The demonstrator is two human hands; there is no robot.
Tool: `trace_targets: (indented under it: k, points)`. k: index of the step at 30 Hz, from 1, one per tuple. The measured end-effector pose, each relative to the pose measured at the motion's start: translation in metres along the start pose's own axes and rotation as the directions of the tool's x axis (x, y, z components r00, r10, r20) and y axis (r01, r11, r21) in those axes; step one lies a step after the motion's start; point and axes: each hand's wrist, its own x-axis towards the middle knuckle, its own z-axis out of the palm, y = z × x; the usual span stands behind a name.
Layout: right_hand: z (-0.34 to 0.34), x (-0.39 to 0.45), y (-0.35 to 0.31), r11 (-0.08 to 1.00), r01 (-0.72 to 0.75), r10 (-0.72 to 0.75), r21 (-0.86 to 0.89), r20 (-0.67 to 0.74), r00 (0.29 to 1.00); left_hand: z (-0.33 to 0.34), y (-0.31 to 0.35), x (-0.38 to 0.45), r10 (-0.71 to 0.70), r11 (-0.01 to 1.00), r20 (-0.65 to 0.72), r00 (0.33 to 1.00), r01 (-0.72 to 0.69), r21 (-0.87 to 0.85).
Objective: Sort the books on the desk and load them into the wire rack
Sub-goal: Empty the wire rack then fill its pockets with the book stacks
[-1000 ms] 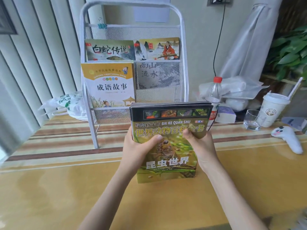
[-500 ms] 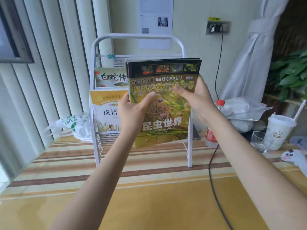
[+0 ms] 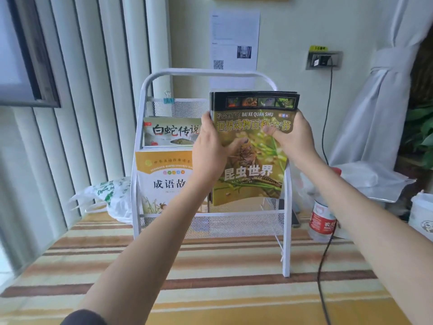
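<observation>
Both hands, left hand [image 3: 212,148] and right hand [image 3: 294,137], clamp fingers on the green books [image 3: 251,148] at frame centre, before the wire rack [image 3: 287,231].

Green insect books [image 3: 251,148] gripped upright by left hand [image 3: 210,146] and right hand [image 3: 294,137]. Held before white wire rack [image 3: 210,72], right side. Two books already racked left.

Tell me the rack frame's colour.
White, seen clearly in the head view: the wire rack.
</observation>
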Motion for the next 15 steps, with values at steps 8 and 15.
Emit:
trace_targets:
  k: [8, 15]
  points:
    - [0.009, -0.004, 0.027, 0.919, -0.035, 0.097, -0.392, 0.139, 0.986, -0.005, -0.013, 0.015, -0.091, 0.882, 0.239, 0.967, -0.033, 0.47]
    - [0.004, -0.005, 0.029, 0.866, 0.135, -0.049, -0.482, 0.188, 0.981, -0.006, -0.017, 0.027, -0.103, 0.935, 0.443, 0.891, -0.064, 0.348]
